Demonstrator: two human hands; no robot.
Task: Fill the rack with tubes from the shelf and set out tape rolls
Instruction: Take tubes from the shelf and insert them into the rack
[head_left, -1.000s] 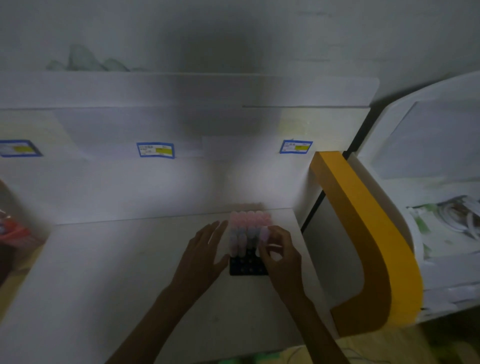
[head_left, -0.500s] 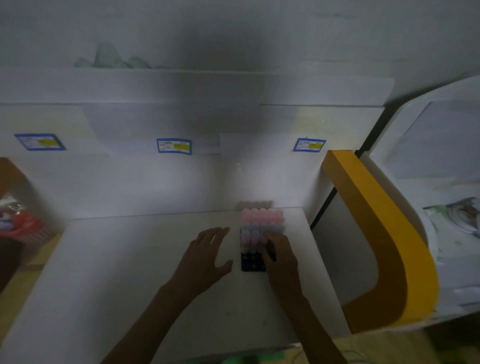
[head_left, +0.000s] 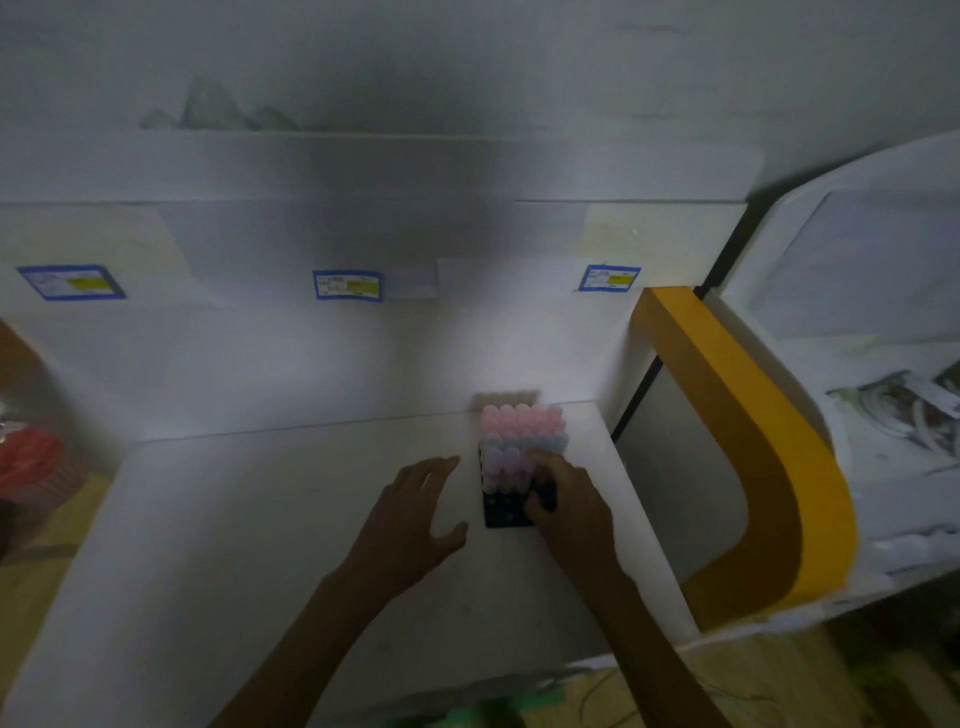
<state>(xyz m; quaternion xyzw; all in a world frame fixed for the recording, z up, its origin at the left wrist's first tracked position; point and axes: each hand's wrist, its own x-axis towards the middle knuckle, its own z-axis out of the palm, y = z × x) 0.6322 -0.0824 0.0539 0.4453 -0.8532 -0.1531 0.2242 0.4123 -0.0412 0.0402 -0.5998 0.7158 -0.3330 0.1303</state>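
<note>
Two hands are out in front of me over the white tabletop (head_left: 260, 519). My left hand (head_left: 410, 525) lies flat and spread, palm down, just left of the black rack (head_left: 506, 512), gripping nothing. My right hand (head_left: 566, 506) sits on the right side of the rack with its fingers curled down among the tubes (head_left: 519, 441); the light is dim and I cannot tell whether they pinch one. The rack stands near the tabletop's far right corner, its far rows filled with pink-capped tubes, then bluish and pale ones, while its near rows show dark, bare holes. Three blue-bordered labels (head_left: 348, 285) sit along the shelf edge behind. A yellow curved panel (head_left: 737, 441) rises to the right, beside a white bin (head_left: 857, 249) holding pale coiled things.
</note>
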